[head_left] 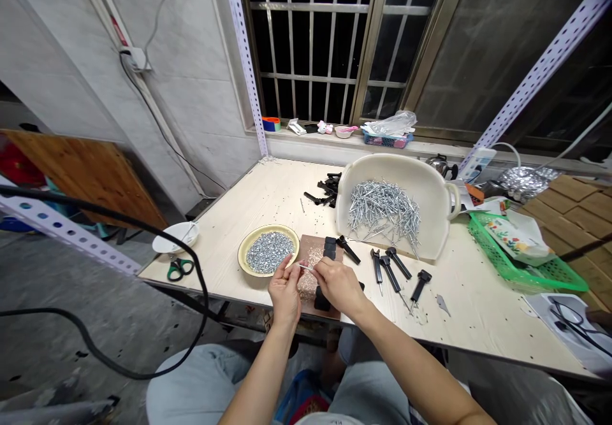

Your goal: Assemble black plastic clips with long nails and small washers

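Observation:
A thin metal screw (306, 267) spans the gap between my hands. My right hand (338, 283) is closed on one end of it. My left hand (285, 290) pinches at the other end; whatever small piece its fingertips hold is too small to name. Close by on the left, a yellowish bowl (242, 254) is full of small metal parts (270, 252). Beneath my hands lies a brown board (312, 246), with black blocks (329, 246) along its right side. Several black plastic pieces with metal rods (391, 273) rest to the right.
A big cream basin (437, 202) tilts at the back, holding many long metal screws (382, 209). Black parts (329, 186) are heaped beside it. Scissors (180, 269) and a white bowl (165, 239) sit at the left edge. A green basket (535, 275) stands right.

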A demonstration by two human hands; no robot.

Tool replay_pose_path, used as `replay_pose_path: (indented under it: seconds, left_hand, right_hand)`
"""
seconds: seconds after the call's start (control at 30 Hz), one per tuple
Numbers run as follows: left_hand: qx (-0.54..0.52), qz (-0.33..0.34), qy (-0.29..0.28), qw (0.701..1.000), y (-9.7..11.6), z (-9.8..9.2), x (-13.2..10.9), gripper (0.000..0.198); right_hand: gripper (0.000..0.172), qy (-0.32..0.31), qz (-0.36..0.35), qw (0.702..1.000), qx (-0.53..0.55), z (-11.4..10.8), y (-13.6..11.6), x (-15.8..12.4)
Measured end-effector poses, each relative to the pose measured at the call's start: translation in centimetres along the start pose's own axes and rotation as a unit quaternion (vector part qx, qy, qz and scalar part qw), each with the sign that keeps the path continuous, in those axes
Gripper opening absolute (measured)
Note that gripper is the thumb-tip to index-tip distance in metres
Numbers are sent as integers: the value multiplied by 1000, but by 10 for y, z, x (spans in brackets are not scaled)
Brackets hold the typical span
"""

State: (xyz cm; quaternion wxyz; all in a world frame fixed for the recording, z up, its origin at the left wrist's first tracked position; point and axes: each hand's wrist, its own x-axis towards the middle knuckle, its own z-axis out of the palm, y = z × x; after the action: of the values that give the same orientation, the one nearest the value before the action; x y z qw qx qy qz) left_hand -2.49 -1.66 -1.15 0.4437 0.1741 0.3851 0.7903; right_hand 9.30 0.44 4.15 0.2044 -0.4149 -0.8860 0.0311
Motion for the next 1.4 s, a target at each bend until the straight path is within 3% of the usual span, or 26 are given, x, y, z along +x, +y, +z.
replay_pose_path:
  seconds: [0.2, 0.37, 0.57, 0.77, 0.97, 1.17, 1.4]
  left_hand:
    - [22, 25, 1, 999, 0, 4, -3, 46]
    - [32, 41, -38, 998, -2, 6, -4, 46]
    - [56, 60, -61, 995, -9, 3, -9, 45]
    - [75, 60, -64, 993, -14, 2, -11, 44]
    - [83, 48, -63, 993, -12, 4, -11, 47]
    - [208, 73, -124, 968, -6, -1, -5, 19]
    - [227, 92, -126, 961, -5, 0, -7, 15]
  right_hand:
    - [23, 12, 3, 1000, 23, -2, 3, -4]
    - [24, -2, 17, 999, 36, -1, 6, -6]
    - [9, 14, 20, 992, 120, 1, 16, -14]
    - [16, 3, 13, 993, 118, -1, 22, -19]
    - [18, 40, -2, 994, 101, -2, 22, -20]
    - [21, 45, -31, 994, 98, -6, 27, -21]
    - [22, 77, -66, 992, 79, -8, 27, -27]
